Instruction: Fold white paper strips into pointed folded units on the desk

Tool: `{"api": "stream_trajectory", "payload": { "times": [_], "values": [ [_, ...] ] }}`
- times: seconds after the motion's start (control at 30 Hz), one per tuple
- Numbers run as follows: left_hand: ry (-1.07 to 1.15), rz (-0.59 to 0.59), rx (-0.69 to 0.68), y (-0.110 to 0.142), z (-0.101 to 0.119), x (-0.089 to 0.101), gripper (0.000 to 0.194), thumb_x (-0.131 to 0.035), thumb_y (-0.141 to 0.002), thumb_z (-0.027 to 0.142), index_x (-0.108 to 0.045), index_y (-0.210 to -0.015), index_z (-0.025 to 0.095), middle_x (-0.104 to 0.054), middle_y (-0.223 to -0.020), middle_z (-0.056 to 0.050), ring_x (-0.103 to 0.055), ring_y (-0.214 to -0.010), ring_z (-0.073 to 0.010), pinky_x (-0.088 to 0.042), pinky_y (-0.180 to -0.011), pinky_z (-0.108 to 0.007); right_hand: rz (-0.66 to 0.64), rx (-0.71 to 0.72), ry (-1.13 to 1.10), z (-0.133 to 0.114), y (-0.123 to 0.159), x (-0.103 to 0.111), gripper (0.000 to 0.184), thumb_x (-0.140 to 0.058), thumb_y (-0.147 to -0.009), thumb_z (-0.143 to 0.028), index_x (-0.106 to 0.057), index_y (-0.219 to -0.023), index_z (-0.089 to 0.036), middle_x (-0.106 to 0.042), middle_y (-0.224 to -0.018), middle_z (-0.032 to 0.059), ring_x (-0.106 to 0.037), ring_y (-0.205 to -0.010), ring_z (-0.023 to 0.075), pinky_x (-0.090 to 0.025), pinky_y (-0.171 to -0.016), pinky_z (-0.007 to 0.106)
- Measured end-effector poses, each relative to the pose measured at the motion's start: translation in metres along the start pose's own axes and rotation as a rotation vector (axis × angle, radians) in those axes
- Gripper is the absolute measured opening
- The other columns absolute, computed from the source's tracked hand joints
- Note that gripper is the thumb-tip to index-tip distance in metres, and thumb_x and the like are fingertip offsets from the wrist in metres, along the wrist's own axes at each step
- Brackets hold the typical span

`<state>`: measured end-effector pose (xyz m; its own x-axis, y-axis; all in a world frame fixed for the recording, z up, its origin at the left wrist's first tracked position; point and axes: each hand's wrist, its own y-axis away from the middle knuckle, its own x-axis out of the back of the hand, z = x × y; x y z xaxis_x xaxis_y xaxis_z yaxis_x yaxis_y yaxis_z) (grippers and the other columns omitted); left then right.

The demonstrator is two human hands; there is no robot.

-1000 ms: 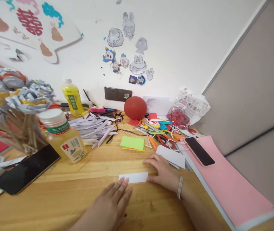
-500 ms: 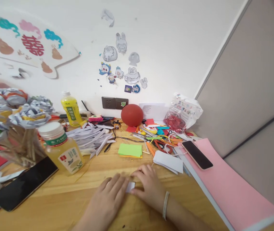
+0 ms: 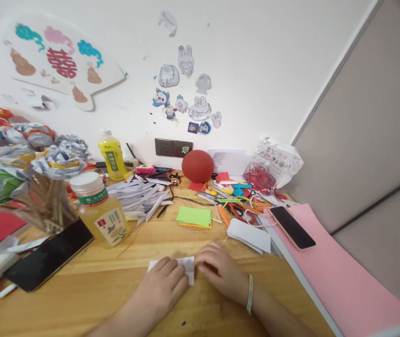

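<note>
A small white paper strip [image 3: 186, 266] lies on the wooden table [image 3: 80, 290] near the front edge. My left hand [image 3: 161, 289] rests flat on its left part, fingers stretched out and together. My right hand [image 3: 219, 270] sits at the strip's right end with fingers curled down onto the paper edge; a bead bracelet [image 3: 250, 294] is on that wrist. The two hands nearly touch over the strip, and most of it is hidden under them.
A stack of white sheets [image 3: 250, 235] and green sheets [image 3: 194, 216] lie just beyond the hands. A juice bottle [image 3: 100, 210], a black tablet [image 3: 48, 256], a phone [image 3: 293, 227] on pink paper [image 3: 343, 276], a red ball [image 3: 197, 165] and paper scraps crowd the back.
My right hand slid left along the strip to meet my left hand, and the strip looks shorter, as if folded over. The view shifted slightly.
</note>
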<state>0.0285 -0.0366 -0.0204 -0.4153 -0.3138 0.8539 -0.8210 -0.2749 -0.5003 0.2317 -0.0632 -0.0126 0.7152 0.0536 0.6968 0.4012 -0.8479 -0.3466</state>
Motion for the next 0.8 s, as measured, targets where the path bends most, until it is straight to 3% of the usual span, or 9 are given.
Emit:
{"api": "stream_trajectory", "payload": {
  "times": [0.07, 0.13, 0.23, 0.3, 0.4, 0.53, 0.67, 0.8],
  "values": [
    [0.026, 0.025, -0.046, -0.001, -0.004, 0.004, 0.033, -0.032, -0.095, 0.011, -0.056, -0.074, 0.017, -0.060, -0.073, -0.002, -0.053, -0.069, -0.0165, -0.043, -0.067, -0.029, -0.005, 0.046, 0.023, 0.002, 0.001, 0.001, 0.026, -0.043, -0.087, -0.007, -0.064, -0.093, -0.023, -0.064, -0.092, 0.0024, -0.054, -0.088, 0.0168, -0.043, -0.081, 0.032],
    [0.036, 0.052, -0.087, -0.002, -0.007, 0.010, 0.033, -0.028, -0.096, 0.012, -0.060, -0.085, 0.017, -0.064, -0.083, -0.004, -0.057, -0.080, -0.0168, -0.045, -0.074, -0.029, 0.001, 0.069, 0.058, 0.004, 0.001, 0.001, 0.032, -0.042, -0.085, -0.004, -0.065, -0.093, -0.024, -0.063, -0.091, 0.0023, -0.053, -0.088, 0.0166, -0.043, -0.080, 0.031],
    [0.095, 0.050, -0.069, -0.003, -0.010, 0.021, 0.035, -0.025, -0.097, 0.015, -0.058, -0.107, 0.016, -0.067, -0.098, -0.005, -0.057, -0.095, -0.0147, -0.045, -0.085, -0.025, 0.048, 0.085, 0.098, 0.008, 0.003, -0.001, 0.029, -0.047, -0.084, -0.006, -0.066, -0.096, -0.024, -0.061, -0.089, 0.0030, -0.052, -0.086, 0.0167, -0.043, -0.076, 0.030],
    [0.201, 0.024, -0.008, -0.003, -0.012, 0.024, 0.033, -0.026, -0.097, 0.017, -0.056, -0.111, 0.017, -0.066, -0.102, -0.004, -0.057, -0.097, -0.0125, -0.044, -0.087, -0.021, 0.093, 0.105, 0.118, 0.009, 0.003, -0.001, 0.023, -0.050, -0.086, -0.011, -0.066, -0.096, -0.024, -0.059, -0.085, 0.0030, -0.051, -0.082, 0.0164, -0.043, -0.073, 0.029],
    [0.351, -0.028, 0.105, -0.003, -0.014, 0.025, 0.029, -0.031, -0.095, 0.018, -0.057, -0.106, 0.018, -0.065, -0.100, -0.003, -0.058, -0.094, -0.0115, -0.045, -0.084, -0.018, 0.118, 0.163, 0.146, 0.008, 0.005, 0.002, 0.015, -0.054, -0.088, -0.019, -0.067, -0.091, -0.024, -0.057, -0.080, 0.0022, -0.050, -0.078, 0.0158, -0.041, -0.069, 0.028],
    [0.341, -0.055, 0.154, -0.004, -0.016, 0.023, 0.025, -0.033, -0.096, 0.020, -0.056, -0.106, 0.018, -0.062, -0.094, -0.003, -0.055, -0.088, -0.0143, -0.045, -0.080, -0.023, 0.080, 0.259, 0.333, 0.004, 0.007, 0.006, 0.013, -0.056, -0.087, -0.018, -0.066, -0.080, -0.024, -0.058, -0.079, 0.0015, -0.048, -0.076, 0.0155, -0.037, -0.067, 0.028],
    [0.308, -0.127, 0.045, -0.004, -0.016, 0.022, 0.026, -0.032, -0.097, 0.019, -0.058, -0.092, 0.018, -0.059, -0.082, -0.002, -0.052, -0.078, -0.0153, -0.043, -0.073, -0.025, 0.048, 0.349, 0.513, 0.008, 0.010, 0.003, 0.018, -0.055, -0.086, -0.015, -0.063, -0.073, -0.025, -0.061, -0.078, -0.0015, -0.046, -0.074, 0.0145, -0.033, -0.067, 0.029],
    [0.299, -0.180, -0.127, -0.002, -0.017, 0.020, 0.027, -0.035, -0.096, 0.014, -0.056, -0.078, 0.017, -0.060, -0.080, -0.004, -0.051, -0.078, -0.0180, -0.041, -0.072, -0.030, 0.011, 0.386, 0.444, 0.015, 0.010, 0.001, 0.012, -0.062, -0.083, -0.022, -0.063, -0.072, -0.024, -0.061, -0.081, -0.0019, -0.047, -0.075, 0.0137, -0.033, -0.066, 0.027]
  ]
}}
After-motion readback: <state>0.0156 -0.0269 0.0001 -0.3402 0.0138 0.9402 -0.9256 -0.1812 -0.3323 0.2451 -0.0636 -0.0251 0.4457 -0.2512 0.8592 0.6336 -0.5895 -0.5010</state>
